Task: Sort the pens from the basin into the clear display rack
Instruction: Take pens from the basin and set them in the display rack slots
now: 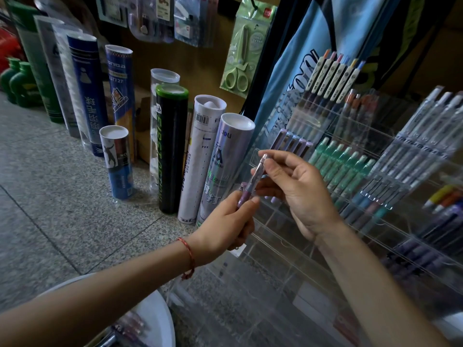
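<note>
My left hand [226,226] grips the lower end of a purple pen [254,180], and a second pen end shows just beside it in the same fist. My right hand [295,189] pinches the upper part of that pen between thumb and fingers. Both hands hover in front of the clear display rack [283,242], near its left edge, just below a slot of purple pens [292,142]. The white basin [160,319] sits at the bottom left with several pens [130,326] in it.
The rack's slots hold teal pens [343,162], white pens [426,136] and grey pens with coloured tips [330,78]. Shuttlecock tubes [172,146] stand on the stone floor to the left. Packaged green scissors [239,58] hang on the wall behind.
</note>
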The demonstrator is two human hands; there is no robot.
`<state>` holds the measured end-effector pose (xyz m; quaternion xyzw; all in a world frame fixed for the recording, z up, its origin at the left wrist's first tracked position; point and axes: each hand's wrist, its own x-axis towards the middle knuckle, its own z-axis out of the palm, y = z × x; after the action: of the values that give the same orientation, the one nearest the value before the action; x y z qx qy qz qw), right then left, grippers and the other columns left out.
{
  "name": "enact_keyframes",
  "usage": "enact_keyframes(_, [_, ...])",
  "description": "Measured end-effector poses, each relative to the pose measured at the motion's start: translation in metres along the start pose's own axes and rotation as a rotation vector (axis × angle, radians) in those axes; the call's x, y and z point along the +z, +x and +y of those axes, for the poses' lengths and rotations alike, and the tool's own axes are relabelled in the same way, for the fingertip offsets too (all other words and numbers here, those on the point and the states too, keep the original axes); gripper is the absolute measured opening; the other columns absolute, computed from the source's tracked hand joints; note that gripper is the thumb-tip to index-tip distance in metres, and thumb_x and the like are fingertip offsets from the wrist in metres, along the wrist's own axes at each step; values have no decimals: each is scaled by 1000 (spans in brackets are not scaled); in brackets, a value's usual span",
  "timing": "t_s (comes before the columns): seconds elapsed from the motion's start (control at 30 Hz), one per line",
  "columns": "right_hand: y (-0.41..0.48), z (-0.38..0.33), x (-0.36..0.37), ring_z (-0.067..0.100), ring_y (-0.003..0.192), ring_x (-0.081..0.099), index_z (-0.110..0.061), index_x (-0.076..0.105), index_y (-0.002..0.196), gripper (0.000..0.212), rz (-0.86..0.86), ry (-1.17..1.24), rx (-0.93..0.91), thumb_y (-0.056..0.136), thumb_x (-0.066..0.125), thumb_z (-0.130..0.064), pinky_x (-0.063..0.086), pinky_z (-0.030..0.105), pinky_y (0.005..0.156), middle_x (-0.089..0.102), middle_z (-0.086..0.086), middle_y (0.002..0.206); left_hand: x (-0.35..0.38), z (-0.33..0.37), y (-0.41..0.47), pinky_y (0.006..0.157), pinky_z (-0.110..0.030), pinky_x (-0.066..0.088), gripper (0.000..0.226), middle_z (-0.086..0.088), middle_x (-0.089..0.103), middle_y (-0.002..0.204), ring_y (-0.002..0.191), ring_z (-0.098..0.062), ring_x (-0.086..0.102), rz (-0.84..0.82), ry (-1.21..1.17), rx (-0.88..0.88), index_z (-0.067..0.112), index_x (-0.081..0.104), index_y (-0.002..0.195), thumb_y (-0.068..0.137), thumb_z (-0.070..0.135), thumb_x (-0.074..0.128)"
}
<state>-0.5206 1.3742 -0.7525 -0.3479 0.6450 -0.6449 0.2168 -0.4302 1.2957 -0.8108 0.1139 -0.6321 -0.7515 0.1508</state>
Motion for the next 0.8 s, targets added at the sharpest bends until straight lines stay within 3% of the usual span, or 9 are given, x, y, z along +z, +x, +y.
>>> enact_keyframes(0.13, [-2, -1, 2, 11, 61, 67, -17, 64, 99, 13, 55, 15, -62, 87, 58, -17, 50, 18, 53, 72, 2, 82, -3, -1, 9, 43, -20, 36, 16, -4, 40, 61, 43, -5, 37, 59, 209, 128, 22, 36, 81, 96, 21, 41])
enact_keyframes(0.23, [-5, -6, 1, 14, 74, 70, -17, 64, 98, 12, 137, -70, -243, 88, 58, -15, 56, 22, 64, 73, -1, 83, -12, -2, 17, 60, -36, 45, 13, -1, 49, 68, 58, -15, 48, 67, 408, 177, 19, 38, 99, 93, 26, 48])
enact_keyframes(0.33, [-4, -18, -5, 12, 91, 68, -12, 60, 107, 17, 278, -222, -580, 91, 56, -12, 56, 24, 78, 68, -3, 94, -23, -9, 19, 57, -21, 43, 51, 0, 52, 72, 56, -4, 47, 77, 615, 218, 20, 25, 134, 92, 26, 52])
enact_keyframes(0.4, [-1, -14, -7, 3, 92, 63, -10, 57, 113, 22, 290, -442, -718, 91, 57, -13, 53, 18, 82, 63, -7, 97, -30, -15, 18, 55, -14, 41, 61, 1, 56, 71, 53, -1, 49, 65, 649, 197, 25, 15, 143, 93, 21, 50])
enact_keyframes(0.5, [5, 16, -6, 0, 79, 60, -10, 62, 112, 23, 216, -642, -596, 90, 61, -16, 52, 15, 73, 59, -15, 89, -35, -20, 16, 53, -10, 39, 59, 5, 57, 66, 53, 2, 50, 15, 668, 170, 34, 17, 144, 95, 16, 46])
enact_keyframes(0.6, [8, 37, -6, 9, 75, 63, -16, 64, 106, 17, 195, -572, -426, 89, 62, -18, 55, 33, 71, 65, -7, 89, -38, -20, 18, 54, -10, 42, 57, 8, 57, 67, 56, 1, 52, 24, 692, 174, 36, 20, 143, 96, 15, 44])
enact_keyframes(0.8, [14, 44, -3, 12, 82, 66, -24, 62, 92, 11, 153, -477, -322, 87, 64, -15, 57, 41, 74, 66, -7, 87, -40, -24, 25, 55, -12, 41, 58, -4, 62, 75, 54, -1, 50, 9, 687, 168, 38, 26, 140, 93, 11, 47])
